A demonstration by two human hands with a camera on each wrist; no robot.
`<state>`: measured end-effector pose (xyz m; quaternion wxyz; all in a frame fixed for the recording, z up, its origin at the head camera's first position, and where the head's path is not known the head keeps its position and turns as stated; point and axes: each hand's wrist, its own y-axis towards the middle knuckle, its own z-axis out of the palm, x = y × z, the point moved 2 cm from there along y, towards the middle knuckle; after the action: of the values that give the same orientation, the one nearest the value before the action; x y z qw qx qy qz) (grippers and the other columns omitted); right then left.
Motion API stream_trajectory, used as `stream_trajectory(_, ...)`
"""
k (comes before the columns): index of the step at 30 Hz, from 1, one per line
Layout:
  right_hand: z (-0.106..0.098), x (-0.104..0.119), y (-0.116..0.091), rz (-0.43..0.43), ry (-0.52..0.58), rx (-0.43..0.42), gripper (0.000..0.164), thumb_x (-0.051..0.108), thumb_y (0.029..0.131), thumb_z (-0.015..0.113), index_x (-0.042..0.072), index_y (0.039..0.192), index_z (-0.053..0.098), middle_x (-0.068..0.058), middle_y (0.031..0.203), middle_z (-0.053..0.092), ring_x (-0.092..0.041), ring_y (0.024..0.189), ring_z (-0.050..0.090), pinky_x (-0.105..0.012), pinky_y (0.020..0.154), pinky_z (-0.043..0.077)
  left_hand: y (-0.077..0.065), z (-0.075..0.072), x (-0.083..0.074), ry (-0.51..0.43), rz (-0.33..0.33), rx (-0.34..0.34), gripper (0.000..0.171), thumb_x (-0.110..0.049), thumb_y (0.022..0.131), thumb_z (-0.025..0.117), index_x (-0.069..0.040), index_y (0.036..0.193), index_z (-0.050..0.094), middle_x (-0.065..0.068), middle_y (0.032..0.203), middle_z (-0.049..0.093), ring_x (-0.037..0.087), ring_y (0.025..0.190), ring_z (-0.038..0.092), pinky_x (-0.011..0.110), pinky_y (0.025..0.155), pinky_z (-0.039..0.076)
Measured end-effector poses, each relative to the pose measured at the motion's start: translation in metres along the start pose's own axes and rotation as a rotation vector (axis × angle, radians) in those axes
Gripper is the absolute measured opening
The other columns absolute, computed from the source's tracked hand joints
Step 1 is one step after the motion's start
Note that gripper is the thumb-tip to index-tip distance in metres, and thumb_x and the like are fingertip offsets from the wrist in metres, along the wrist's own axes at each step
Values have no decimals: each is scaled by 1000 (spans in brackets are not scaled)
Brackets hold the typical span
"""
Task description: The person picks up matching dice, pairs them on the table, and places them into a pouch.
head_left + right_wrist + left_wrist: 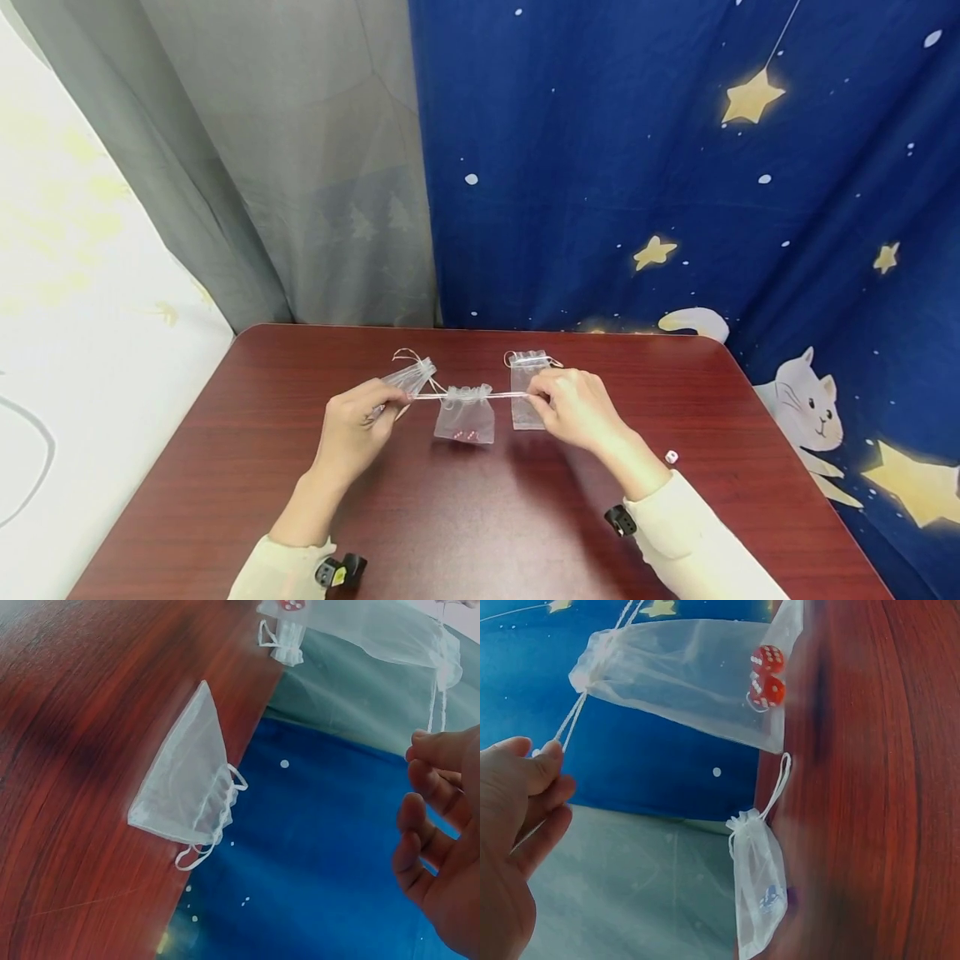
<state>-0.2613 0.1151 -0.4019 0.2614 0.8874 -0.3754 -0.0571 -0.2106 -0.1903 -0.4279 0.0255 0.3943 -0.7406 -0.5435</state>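
A sheer white drawstring bag hangs between the two hands, its neck gathered by the cords. Red dice with white pips lie at the bottom of the bag. On one side my left hand pinches the drawstring between thumb and fingertips. My right hand pinches the cords on the opposite side, so the string runs nearly straight through the neck. Behind the left hand lies a second drawstring bag, cinched at the top, with a blue die inside.
A third sheer bag lies flat on the dark red wooden table, partly behind the right hand. Right of the right forearm sits a small white die. Grey and blue star-patterned curtains hang along the table's far edge.
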Motion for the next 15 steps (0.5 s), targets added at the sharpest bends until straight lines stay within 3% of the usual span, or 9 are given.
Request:
stream_trajectory(6, 2, -5, -1, 14, -5, -14, 27, 10, 81, 73, 22, 64, 54, 11, 61, 47, -10, 52, 45, -30, 43, 35, -1, 2, 1, -36, -68, -20, 25, 12, 74, 71, -12, 77, 74, -6, 69, 62, 11, 55, 50, 17, 52, 37)
stream_trajectory(15, 10, -11, -3, 60, -10, -24, 30, 11, 78, 70, 23, 61, 48, 13, 60, 41, -11, 51, 43, -28, 42, 32, -4, 12, 11, -16, -167, 25, 22, 6, 76, 70, -15, 76, 74, -13, 68, 56, 4, 57, 48, 18, 52, 36)
